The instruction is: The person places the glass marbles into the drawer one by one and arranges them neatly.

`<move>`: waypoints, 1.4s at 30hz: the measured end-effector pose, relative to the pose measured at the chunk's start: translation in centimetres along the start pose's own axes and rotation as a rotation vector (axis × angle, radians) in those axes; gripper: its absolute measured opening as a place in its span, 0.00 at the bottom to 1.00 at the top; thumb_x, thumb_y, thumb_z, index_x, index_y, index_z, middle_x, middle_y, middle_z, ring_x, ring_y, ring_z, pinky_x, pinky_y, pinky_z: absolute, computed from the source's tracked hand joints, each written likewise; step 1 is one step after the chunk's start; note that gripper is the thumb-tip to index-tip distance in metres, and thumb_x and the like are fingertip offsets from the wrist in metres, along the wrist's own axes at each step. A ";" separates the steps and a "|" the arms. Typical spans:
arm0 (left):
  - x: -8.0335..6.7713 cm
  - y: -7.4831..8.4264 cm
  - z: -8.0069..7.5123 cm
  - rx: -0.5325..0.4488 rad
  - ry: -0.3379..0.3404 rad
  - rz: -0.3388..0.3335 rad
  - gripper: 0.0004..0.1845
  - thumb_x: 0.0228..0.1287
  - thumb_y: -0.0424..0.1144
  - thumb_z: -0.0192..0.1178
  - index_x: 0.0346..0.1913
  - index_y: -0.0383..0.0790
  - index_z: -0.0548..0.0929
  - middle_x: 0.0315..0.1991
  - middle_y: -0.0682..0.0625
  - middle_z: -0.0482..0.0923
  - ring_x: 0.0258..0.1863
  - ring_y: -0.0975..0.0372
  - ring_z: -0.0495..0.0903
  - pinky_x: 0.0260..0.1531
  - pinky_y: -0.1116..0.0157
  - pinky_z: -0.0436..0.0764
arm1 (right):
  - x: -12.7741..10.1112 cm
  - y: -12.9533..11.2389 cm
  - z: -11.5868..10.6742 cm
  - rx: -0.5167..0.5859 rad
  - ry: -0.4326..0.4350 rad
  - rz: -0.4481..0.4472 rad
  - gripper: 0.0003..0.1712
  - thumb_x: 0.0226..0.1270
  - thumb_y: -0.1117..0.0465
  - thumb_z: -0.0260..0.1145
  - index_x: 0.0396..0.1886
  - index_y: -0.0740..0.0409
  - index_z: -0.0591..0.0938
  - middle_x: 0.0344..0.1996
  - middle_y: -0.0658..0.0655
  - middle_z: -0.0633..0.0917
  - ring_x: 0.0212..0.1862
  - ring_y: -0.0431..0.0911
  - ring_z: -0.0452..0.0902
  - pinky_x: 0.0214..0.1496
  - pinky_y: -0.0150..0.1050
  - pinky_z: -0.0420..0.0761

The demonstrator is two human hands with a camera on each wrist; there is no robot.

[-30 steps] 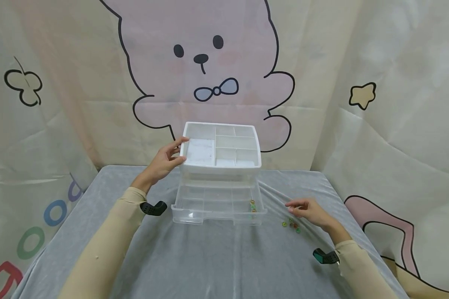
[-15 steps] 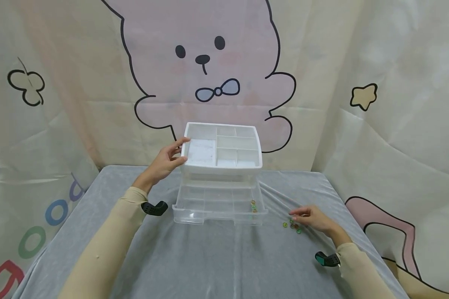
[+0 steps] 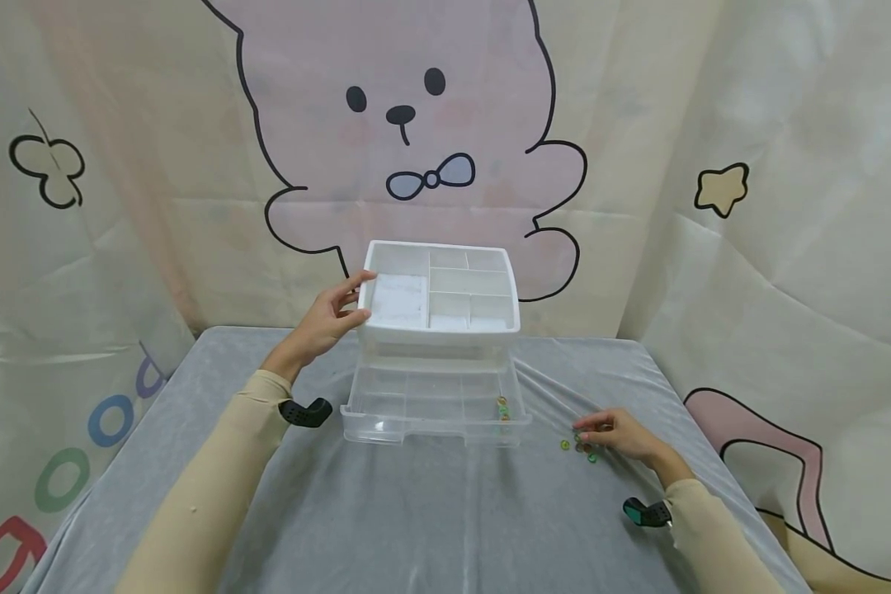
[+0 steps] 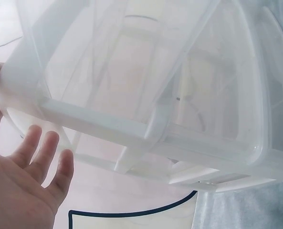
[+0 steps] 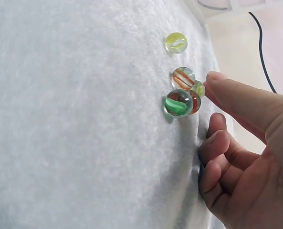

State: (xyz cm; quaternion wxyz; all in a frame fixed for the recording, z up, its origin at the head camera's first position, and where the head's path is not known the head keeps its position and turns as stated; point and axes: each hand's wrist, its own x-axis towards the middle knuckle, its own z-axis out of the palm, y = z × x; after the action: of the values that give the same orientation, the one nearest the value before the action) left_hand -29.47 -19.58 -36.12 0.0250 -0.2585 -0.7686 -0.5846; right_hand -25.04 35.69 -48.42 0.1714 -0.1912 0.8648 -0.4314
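In the head view, a white plastic drawer organizer [image 3: 438,339] stands in the middle of the table, its clear lower drawer [image 3: 434,404] pulled out. Several marbles [image 3: 503,407] lie in the drawer's right compartment. The left hand [image 3: 325,320] holds the left edge of the organizer's compartmented top; in the left wrist view its other fingers [image 4: 36,157] spread beside the frame. Low over the cloth at right is the right hand [image 3: 618,433], with its thumb tip right beside loose glass marbles [image 5: 178,103]. Its other fingers are loosely curled. A yellow marble [image 5: 176,43] lies apart.
A grey velvety cloth [image 3: 431,520] covers the table, with creases right of the organizer. Behind and at both sides hang printed curtains [image 3: 787,289], close to the table's edges. The organizer's top tray [image 3: 471,282] is divided into several compartments.
The right hand has lowered and shifted slightly right, toward the loose marbles, then stayed there over the last half second. The left hand and organizer keep their place.
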 end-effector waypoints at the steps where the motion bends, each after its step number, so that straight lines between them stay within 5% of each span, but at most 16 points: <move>1: 0.0 0.0 0.0 0.000 0.000 0.001 0.33 0.75 0.31 0.55 0.79 0.43 0.60 0.81 0.44 0.53 0.75 0.42 0.63 0.49 0.77 0.77 | 0.0 0.0 0.0 -0.004 0.002 0.002 0.19 0.71 0.63 0.66 0.54 0.74 0.83 0.31 0.64 0.89 0.34 0.38 0.83 0.42 0.30 0.80; 7: 0.0 -0.1 0.0 -0.001 0.000 -0.009 0.33 0.75 0.32 0.55 0.79 0.44 0.60 0.81 0.44 0.53 0.75 0.42 0.62 0.49 0.77 0.77 | 0.1 0.1 0.3 -0.037 0.010 -0.005 0.17 0.71 0.64 0.66 0.51 0.75 0.84 0.30 0.58 0.90 0.34 0.36 0.83 0.41 0.30 0.80; 15: -0.1 -0.1 0.0 0.013 -0.003 -0.010 0.32 0.75 0.33 0.55 0.79 0.44 0.60 0.82 0.47 0.52 0.76 0.44 0.61 0.50 0.76 0.75 | 0.2 0.0 0.4 -0.027 0.003 -0.010 0.17 0.69 0.67 0.67 0.50 0.78 0.83 0.35 0.67 0.89 0.33 0.36 0.83 0.39 0.31 0.82; 34: 0.0 0.1 0.0 0.000 -0.008 -0.012 0.32 0.76 0.33 0.54 0.79 0.44 0.60 0.82 0.47 0.50 0.76 0.43 0.61 0.50 0.77 0.75 | 0.6 0.0 0.3 -0.030 0.024 0.028 0.14 0.70 0.67 0.66 0.48 0.76 0.85 0.36 0.69 0.89 0.34 0.39 0.85 0.40 0.31 0.82; 42: -0.1 -0.1 0.0 -0.008 -0.001 -0.008 0.33 0.75 0.33 0.55 0.79 0.43 0.60 0.82 0.46 0.50 0.76 0.43 0.61 0.50 0.77 0.76 | 0.6 -0.2 0.2 -0.094 0.125 0.081 0.14 0.68 0.62 0.69 0.46 0.69 0.88 0.33 0.58 0.89 0.33 0.37 0.78 0.37 0.31 0.77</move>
State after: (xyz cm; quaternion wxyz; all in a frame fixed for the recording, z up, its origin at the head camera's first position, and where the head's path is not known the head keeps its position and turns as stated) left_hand -29.46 -19.61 -36.27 0.0212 -0.2559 -0.7673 -0.5877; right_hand -25.45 35.19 -48.42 0.1252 -0.1366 0.9001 -0.3944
